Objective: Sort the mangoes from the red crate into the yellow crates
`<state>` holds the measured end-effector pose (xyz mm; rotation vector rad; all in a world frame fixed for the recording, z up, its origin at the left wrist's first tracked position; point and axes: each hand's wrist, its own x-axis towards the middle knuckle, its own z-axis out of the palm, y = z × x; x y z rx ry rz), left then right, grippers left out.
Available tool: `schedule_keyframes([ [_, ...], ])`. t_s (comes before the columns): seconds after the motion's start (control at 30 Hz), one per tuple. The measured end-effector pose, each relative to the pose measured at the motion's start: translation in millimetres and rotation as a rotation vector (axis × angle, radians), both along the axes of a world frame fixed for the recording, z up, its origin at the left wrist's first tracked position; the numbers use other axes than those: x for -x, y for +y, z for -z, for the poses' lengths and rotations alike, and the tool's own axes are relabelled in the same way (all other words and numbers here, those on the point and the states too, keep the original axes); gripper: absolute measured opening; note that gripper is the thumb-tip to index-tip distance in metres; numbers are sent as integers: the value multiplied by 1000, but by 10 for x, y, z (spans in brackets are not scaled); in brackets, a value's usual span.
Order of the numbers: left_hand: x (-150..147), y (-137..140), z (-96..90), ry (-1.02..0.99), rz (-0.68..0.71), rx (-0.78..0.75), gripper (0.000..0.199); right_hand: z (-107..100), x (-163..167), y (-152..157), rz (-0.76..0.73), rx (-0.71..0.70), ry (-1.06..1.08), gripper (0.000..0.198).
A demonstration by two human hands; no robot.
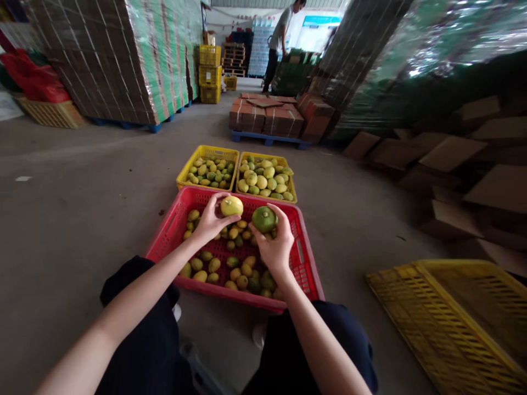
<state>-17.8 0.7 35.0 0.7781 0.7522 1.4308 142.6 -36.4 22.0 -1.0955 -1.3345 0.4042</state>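
Fingers point(234, 219): half-curled | left hand point(211, 221): gripping yellow fruit point(231, 206) | right hand point(276, 244): gripping green fruit point(264, 219)

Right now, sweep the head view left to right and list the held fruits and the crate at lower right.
Yellow fruit in the left hand → green fruit in the right hand → yellow crate.

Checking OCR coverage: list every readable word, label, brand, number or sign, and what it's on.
None readable.
Blue panel in the background: too blurred to read.
Stacked yellow crates: any markings too small to read.
Red crate, yellow fruit in the left hand, green fruit in the right hand: no lettering visible.
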Motion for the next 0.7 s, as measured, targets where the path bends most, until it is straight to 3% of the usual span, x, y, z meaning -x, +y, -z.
schedule_keyframes([
  [0.27, 13, -134, -92, 148, -5, -211, 56, 1, 34, 10, 34, -56, -174, 46],
  [0.37, 21, -103, -93, 139, 42, -182, 56, -22, 27, 19, -1, -8, -115, 48],
  [0.47, 38, -46, -75, 28, 128, -77, 47, -45, -5, 61, -162, 127, 129, 52],
  [0.6, -3, 0, 28, -202, 251, 110, 35, -2, 2, 159, -487, 401, 723, 39],
  [0.7, -90, 2, 149, -380, 303, 278, 36, 116, 76, 235, -624, 495, 1105, 30],
])
